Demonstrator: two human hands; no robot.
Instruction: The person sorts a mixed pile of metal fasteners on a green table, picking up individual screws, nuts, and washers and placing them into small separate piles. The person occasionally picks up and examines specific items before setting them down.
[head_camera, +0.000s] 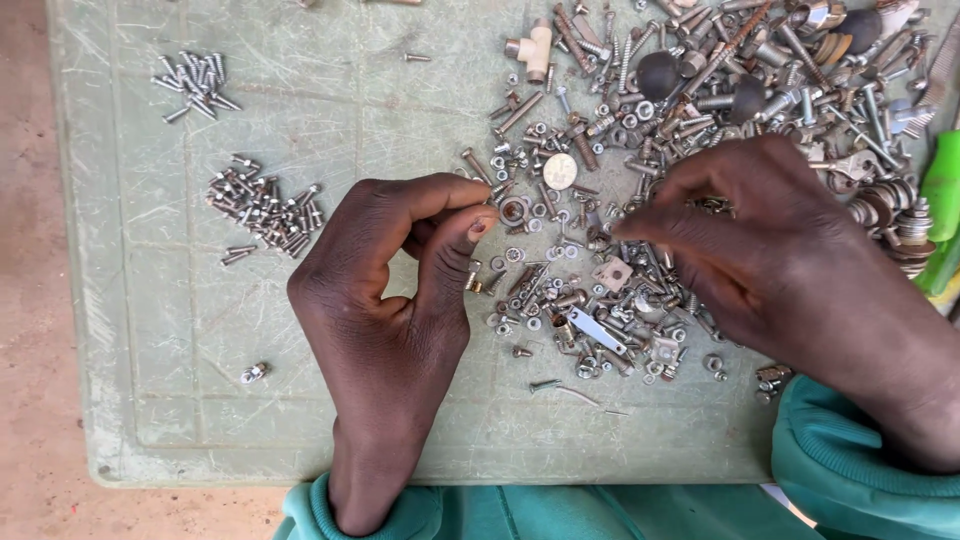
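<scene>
Left hand (385, 300) grip pinched almost shut, contents hidden; right hand (770, 240) fingertips close over mixed hardware heap (640, 130) on green desk (150, 330). Sorted screw piles (262, 208) lie left; green tool (942, 190) right.

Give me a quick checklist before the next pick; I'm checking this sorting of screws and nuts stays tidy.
1. Left hand free to pick: cannot tell; thumb and forefinger are pinched, anything between them is hidden.
2. Right hand on the mixed pile: ok, fingertips reach into it.
3. Two sorted screw heaps apart from the mixed pile: ok.
4. Upper heap separate from the lower: ok.
5. Stray piece near the board's front edge: not ok, lies alone.
</scene>
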